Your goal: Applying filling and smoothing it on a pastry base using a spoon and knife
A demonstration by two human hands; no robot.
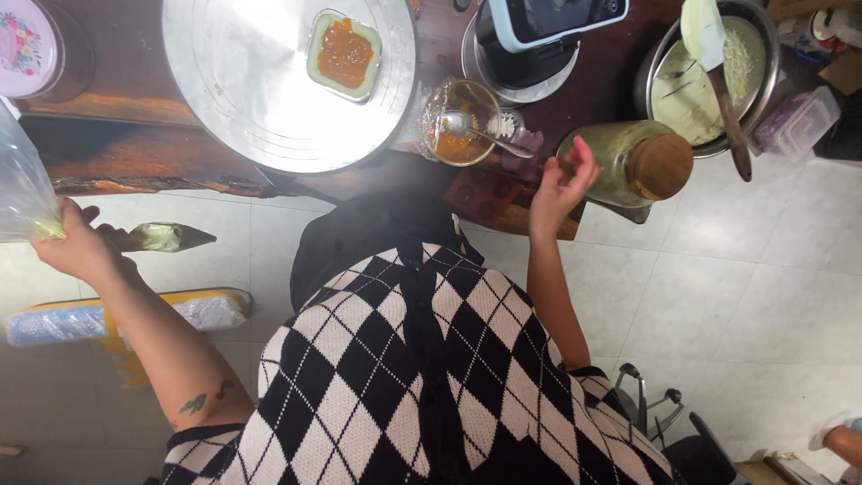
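Left hand [76,242] is clamped round the piping bag [153,237], off the worktop's [135,157] left edge, its long axis level, tip pointing right toward the body; right hand [558,184] hangs open-fingered, holding nothing. That right grip sits just beside the green jar [628,162] lying on the worktop, cork lid to the right; the bag is well apart from it.

The person wears a knitted top with a black and white diamond pattern, crossed by thin diagonal lines. It has short sleeves, so both forearms are bare. A row of small dark buttons runs down the middle. The left forearm carries a small greenish tattoo.
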